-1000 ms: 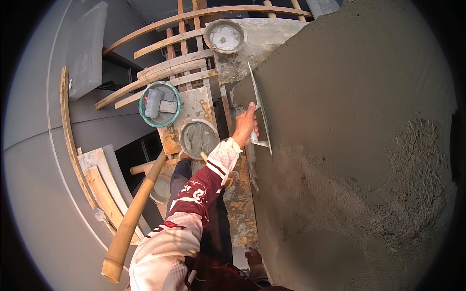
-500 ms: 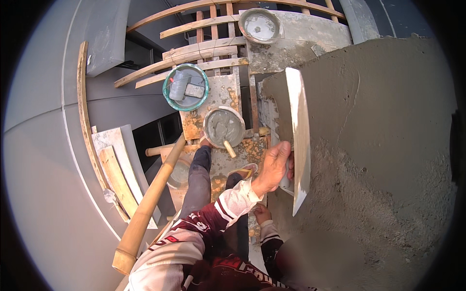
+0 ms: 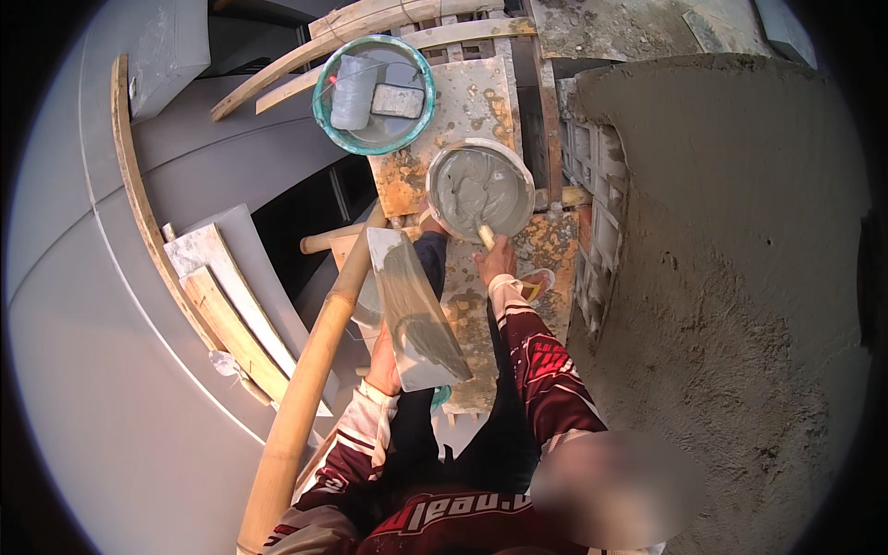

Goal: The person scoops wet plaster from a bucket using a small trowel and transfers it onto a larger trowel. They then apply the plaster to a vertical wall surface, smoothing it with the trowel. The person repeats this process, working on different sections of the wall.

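My left hand is closed under a long plastering float, which lies nearly flat, its face streaked with wet mortar. The float's grip is hidden beneath the board. Ahead and to the right, my right hand is closed round the light wooden handle of a tool. That tool's head is sunk in grey mortar and cannot be seen. The mortar fills much of a round pale bucket standing on the planks. To my right rises a wall coated with wet plaster, smooth above and rough lower down.
A teal-rimmed tub of water holds a clear plastic bottle and a pale block. A thick bamboo pole slants along my left. Stained scaffold boards carry my feet, with gaps beside them. Planks lean at the left wall.
My left hand has brought the float away from the wall, leftward and down flat. My right hand has come forward and taken hold of the wooden handle. The view has shifted.
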`<state>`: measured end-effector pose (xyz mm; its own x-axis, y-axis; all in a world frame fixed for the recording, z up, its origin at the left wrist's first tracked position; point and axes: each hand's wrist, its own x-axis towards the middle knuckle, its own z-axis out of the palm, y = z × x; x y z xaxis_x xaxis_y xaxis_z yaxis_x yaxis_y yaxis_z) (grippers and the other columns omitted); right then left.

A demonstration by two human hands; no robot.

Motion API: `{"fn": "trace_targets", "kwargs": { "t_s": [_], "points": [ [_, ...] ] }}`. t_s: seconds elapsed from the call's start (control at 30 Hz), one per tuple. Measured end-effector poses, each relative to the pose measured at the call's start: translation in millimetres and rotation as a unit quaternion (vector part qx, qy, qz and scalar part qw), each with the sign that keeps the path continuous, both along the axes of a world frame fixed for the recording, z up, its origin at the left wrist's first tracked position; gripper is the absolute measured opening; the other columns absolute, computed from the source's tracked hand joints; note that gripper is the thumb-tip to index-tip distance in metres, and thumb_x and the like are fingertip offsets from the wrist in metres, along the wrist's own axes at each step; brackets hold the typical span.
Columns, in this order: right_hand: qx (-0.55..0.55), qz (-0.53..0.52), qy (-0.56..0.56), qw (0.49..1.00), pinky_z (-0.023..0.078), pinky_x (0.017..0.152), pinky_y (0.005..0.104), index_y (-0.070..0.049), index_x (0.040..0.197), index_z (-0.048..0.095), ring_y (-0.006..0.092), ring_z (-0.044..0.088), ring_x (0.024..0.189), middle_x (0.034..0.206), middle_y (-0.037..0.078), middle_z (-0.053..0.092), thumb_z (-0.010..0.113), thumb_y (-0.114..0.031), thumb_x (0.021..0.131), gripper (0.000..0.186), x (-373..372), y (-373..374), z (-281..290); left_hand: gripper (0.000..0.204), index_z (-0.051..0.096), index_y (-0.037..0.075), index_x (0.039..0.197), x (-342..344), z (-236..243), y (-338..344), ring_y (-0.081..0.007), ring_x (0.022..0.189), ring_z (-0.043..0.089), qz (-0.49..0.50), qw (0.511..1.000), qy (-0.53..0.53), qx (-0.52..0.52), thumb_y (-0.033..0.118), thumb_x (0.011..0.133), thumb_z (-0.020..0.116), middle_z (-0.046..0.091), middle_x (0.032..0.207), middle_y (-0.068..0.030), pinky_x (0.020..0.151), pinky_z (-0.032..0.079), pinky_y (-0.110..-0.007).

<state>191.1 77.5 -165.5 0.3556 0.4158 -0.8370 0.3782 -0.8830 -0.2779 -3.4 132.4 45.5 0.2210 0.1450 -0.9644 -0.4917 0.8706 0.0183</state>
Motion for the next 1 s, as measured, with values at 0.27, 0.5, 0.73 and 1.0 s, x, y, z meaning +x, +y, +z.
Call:
{"fn": "trace_targets", "kwargs": {
  "t_s": [0.27,0.5,0.73,1.0],
  "points": [
    [-0.061,0.077,0.041,0.994,0.047,0.086,0.0502,0.005,0.108,0.050,0.0465,0.061,0.098,0.103,0.032,0.062,0.057,-0.025,0.083,0.040,1.8,22.4,74.0,0.040,0.050,0.008,0.131,-32.1,-19.5,-26.1,-0.0249,0.101,0.064,-0.113,0.990,-0.011,0.079,0.034,0.100,0.044,0.062,0.119,-0.0087,0.085,0.054,-0.039],
    [0.033,0.223,-0.174,0.959,0.056,0.070,0.0415,0.008,0.101,0.056,0.0352,0.069,0.081,0.088,0.024,0.068,0.055,-0.014,0.085,0.027,57.1,84.4,53.2,0.042,0.049,0.009,0.133,-57.4,-40.6,-36.0,-0.0247,0.106,0.061,0.007,0.991,-0.134,0.026,0.034,0.099,0.047,0.059,0.124,-0.0094,0.089,0.052,-0.037],
    [0.096,0.411,-0.129,0.897,0.057,0.063,0.0374,0.016,0.114,0.051,0.0323,0.070,0.076,0.091,0.025,0.066,0.053,-0.014,0.086,0.041,16.2,62.6,13.5,0.042,0.045,0.008,0.137,-21.4,-54.1,-19.4,-0.0247,0.112,0.058,0.007,0.993,-0.094,0.065,0.027,0.099,0.046,0.057,0.129,-0.0098,0.094,0.048,-0.036],
    [0.011,0.252,-0.092,0.963,0.052,0.074,0.0493,0.005,0.102,0.049,0.0404,0.067,0.085,0.093,0.026,0.064,0.059,-0.023,0.084,0.036,68.1,30.4,62.4,0.033,0.052,0.004,0.126,-70.0,-117.6,-66.0,-0.0233,0.106,0.060,-0.263,0.939,0.062,0.214,0.016,0.095,0.050,0.061,0.118,-0.0097,0.089,0.049,-0.035]
  ]
}}
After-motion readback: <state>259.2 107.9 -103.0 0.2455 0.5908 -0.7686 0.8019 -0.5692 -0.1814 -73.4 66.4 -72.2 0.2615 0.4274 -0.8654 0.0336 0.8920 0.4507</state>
